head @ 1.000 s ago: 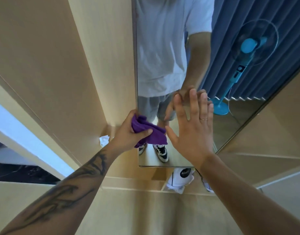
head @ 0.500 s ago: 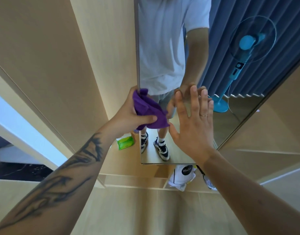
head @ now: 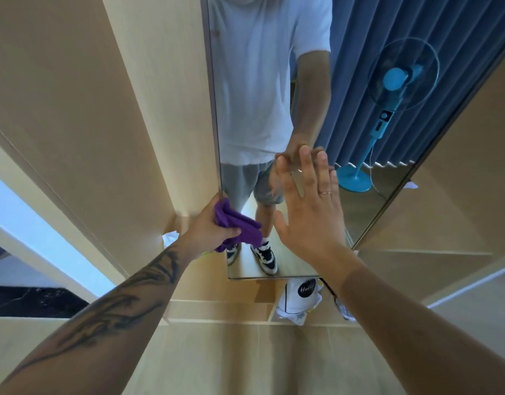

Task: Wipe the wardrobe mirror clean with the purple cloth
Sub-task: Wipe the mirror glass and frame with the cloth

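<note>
The tall wardrobe mirror (head: 356,212) is set in a light wooden wardrobe and reflects a person in a white shirt, blue curtains and a fan. My left hand (head: 210,226) grips the bunched purple cloth (head: 238,225) and presses it against the mirror's lower left edge. My right hand (head: 311,212) lies flat on the glass with its fingers spread, just right of the cloth; it wears a ring and holds nothing.
Light wooden wardrobe panels (head: 88,109) flank the mirror on both sides. A white bag with a black round label (head: 301,299) lies on the floor below the mirror. Something white and crumpled (head: 170,238) sits left of my left wrist.
My left hand rose with the cloth along the mirror's left edge, then came back down to the lower left. My right hand stayed pressed on the glass.
</note>
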Demonstrator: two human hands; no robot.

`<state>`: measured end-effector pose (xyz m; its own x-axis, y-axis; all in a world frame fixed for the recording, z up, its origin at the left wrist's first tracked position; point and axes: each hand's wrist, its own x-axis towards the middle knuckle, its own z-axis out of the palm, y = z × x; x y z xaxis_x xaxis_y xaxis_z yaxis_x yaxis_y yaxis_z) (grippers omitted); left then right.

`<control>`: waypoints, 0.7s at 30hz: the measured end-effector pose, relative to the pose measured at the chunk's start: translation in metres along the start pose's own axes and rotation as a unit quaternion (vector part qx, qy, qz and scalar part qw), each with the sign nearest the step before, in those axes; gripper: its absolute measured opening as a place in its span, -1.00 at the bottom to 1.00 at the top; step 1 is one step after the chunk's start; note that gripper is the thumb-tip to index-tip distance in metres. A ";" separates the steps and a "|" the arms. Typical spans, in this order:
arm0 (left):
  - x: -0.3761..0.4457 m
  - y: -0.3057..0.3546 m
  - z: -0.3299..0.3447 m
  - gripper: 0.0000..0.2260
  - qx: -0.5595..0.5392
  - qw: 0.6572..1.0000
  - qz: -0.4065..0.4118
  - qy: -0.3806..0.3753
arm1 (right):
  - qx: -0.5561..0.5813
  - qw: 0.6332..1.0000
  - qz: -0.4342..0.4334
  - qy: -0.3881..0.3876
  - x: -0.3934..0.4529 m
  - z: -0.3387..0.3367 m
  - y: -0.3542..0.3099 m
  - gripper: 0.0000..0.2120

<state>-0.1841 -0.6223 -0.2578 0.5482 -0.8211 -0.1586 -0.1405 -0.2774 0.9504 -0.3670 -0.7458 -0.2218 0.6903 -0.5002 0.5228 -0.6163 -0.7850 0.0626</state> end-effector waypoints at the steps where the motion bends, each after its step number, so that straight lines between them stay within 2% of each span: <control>1: 0.000 0.001 0.000 -0.58 -0.005 1.000 0.010 0.005 | 0.001 1.000 0.002 0.000 0.000 0.000 -0.001 0.08; 7: -0.004 0.035 -0.016 -0.53 -0.017 0.992 0.115 0.042 | 0.014 1.000 0.024 0.012 0.001 0.006 -0.011 0.17; 11: -0.004 0.078 -0.039 -0.40 -0.052 0.971 0.219 0.086 | 0.027 0.999 0.043 0.014 -0.003 0.012 -0.020 0.13; 13: -0.002 0.087 -0.044 -0.39 -0.052 0.965 0.246 0.080 | 0.037 0.998 0.046 0.020 -0.009 0.018 -0.023 0.08; 16: -0.001 0.077 -0.033 -0.42 -0.055 0.975 0.208 0.051 | 0.036 0.999 0.040 0.005 -0.017 0.026 -0.022 0.05; 21: 0.005 0.010 -0.010 -0.47 -0.032 0.993 0.108 0.020 | 0.030 0.999 0.037 0.006 -0.017 0.028 -0.022 0.11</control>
<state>-0.1745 -0.6239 -0.2463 0.5434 -0.8373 0.0607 -0.2061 -0.0629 0.9765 -0.3548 -0.7300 -0.2561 0.6391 -0.5534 0.5341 -0.6409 -0.7671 -0.0280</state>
